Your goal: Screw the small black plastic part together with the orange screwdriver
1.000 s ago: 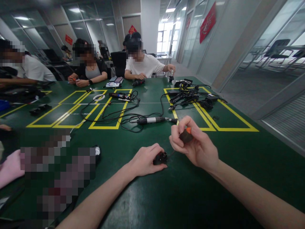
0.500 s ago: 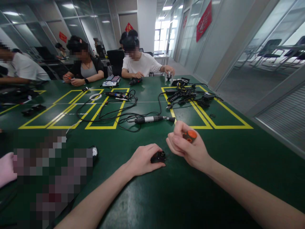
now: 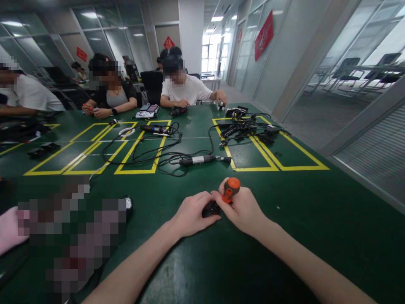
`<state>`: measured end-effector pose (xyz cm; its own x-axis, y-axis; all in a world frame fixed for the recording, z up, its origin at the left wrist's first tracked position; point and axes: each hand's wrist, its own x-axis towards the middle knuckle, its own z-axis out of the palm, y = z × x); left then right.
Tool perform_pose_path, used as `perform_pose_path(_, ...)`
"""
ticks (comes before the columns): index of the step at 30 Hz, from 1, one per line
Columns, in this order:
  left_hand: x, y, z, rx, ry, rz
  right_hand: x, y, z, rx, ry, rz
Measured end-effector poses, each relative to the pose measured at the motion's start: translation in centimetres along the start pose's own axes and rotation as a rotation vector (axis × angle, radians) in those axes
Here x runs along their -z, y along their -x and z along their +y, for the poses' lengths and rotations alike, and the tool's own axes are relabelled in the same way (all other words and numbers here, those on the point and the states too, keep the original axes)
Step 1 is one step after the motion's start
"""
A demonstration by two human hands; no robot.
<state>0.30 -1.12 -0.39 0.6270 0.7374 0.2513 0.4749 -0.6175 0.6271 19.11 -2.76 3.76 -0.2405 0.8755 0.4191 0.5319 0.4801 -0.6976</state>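
My left hand [image 3: 191, 213] rests on the green table, its thumb and fingers closed around a small black part [image 3: 211, 210]. The left fingers and my right hand cover much of that part. My right hand [image 3: 243, 207] is wrapped around a screwdriver [image 3: 232, 188] with an orange and dark grey handle. The handle's orange end points up, tilted a little. Its shaft and tip are hidden behind my hand, beside the black part. The fingertips of both hands nearly meet.
Beyond my hands lies a corded electric screwdriver [image 3: 202, 160] with looping black cable. Farther right is a heap of black cables [image 3: 242, 126] inside yellow tape lines. Blurred-out objects [image 3: 91, 236] lie at left, near another person's sleeve [image 3: 12, 230]. Several people sit across the green table [image 3: 294, 236].
My right hand has moved left and turned, bringing the screwdriver from the right to beside the black part, handle now upward. My left hand keeps its hold in nearly the same place.
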Motion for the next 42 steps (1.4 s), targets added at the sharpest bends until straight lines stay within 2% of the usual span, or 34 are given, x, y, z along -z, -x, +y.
perform_pose_path(4,0.2,0.1,0.0,0.001,0.007,-0.009,0.1,0.6,0.2,-0.088,-0.04,-0.036)
perform_pose_path(9,0.2,0.5,0.0,0.001,0.057,-0.003,0.0,1.5,-0.3,-0.185,-0.231,0.009)
perform_pose_path(19,0.3,0.6,0.1,0.045,0.09,-0.007,-0.8,1.9,0.0,-0.241,-0.423,0.161)
perform_pose_path(22,0.4,0.7,0.2,0.046,0.081,-0.01,-0.6,1.9,0.3,-0.261,-0.444,0.152)
perform_pose_path(32,0.4,0.8,0.0,0.027,0.092,0.004,0.1,2.3,0.5,-0.18,-0.464,0.015)
perform_pose_path(42,0.4,1.2,-0.2,-0.025,0.063,0.043,-0.2,3.2,1.1,-0.092,-0.324,-0.009)
